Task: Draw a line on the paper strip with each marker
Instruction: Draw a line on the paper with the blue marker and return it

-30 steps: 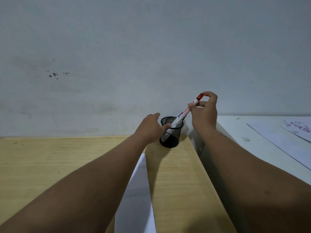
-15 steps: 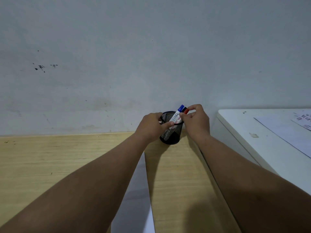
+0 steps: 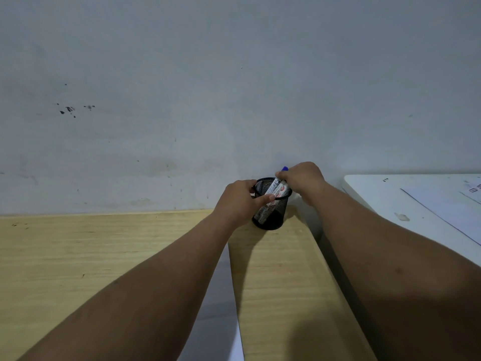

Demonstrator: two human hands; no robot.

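Note:
A black mesh pen cup (image 3: 270, 217) stands at the far edge of the wooden table (image 3: 78, 256), close to the wall. Two white markers (image 3: 278, 188) lean inside it; a blue cap (image 3: 285, 168) pokes up above my fingers. My left hand (image 3: 240, 201) grips the cup's left rim and side. My right hand (image 3: 303, 179) is at the cup's right rim, fingers pinched on the blue-capped marker. The red-capped marker's top is hidden by that hand. A white paper strip (image 3: 221, 308) lies lengthwise on the table between my forearms.
A grey wall (image 3: 234, 87) rises directly behind the cup. To the right, across a dark gap, stands a white table (image 3: 377, 194) with printed sheets (image 3: 442, 207) on it.
My right hand lowered the red-capped marker into the cup, then closed on the blue-capped marker beside it. My left hand stayed on the cup.

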